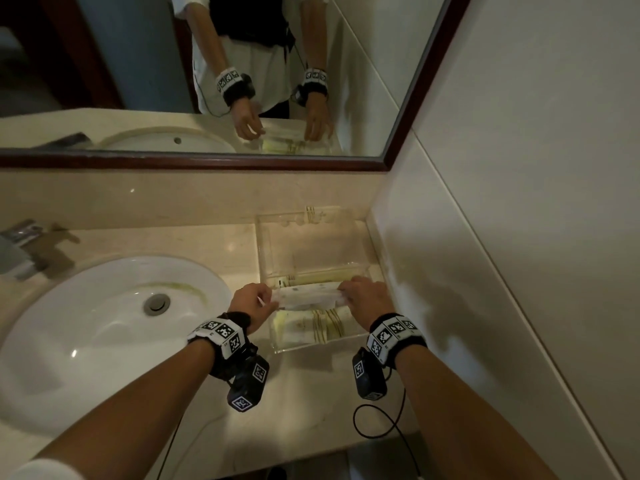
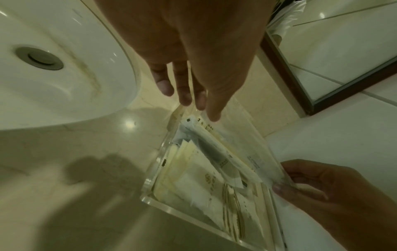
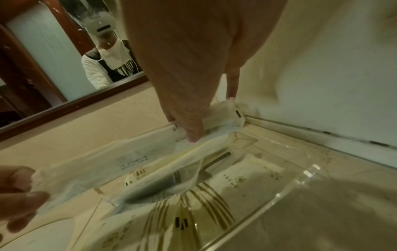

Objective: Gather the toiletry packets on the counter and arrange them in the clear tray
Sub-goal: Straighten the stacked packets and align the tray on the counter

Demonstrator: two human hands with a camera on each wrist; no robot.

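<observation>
Clear tray (image 1: 360, 337) under it, the long packet (image 1: 308, 296) hangs pinched endwise – left hand (image 1: 251, 304) and right hand (image 1: 363, 296) both clamped on it – and we think an uneven release could drop it crooked across the packets below.

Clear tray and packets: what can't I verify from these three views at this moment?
- How many packets lie in the clear tray: they overlap, and the held packet covers some in the head view.
- Packet print: blurred in both wrist views, too small in the head view.
- Left hand grip: the left wrist view shows only fingertips.
- Faucet: cut by the head view's left edge.
</observation>
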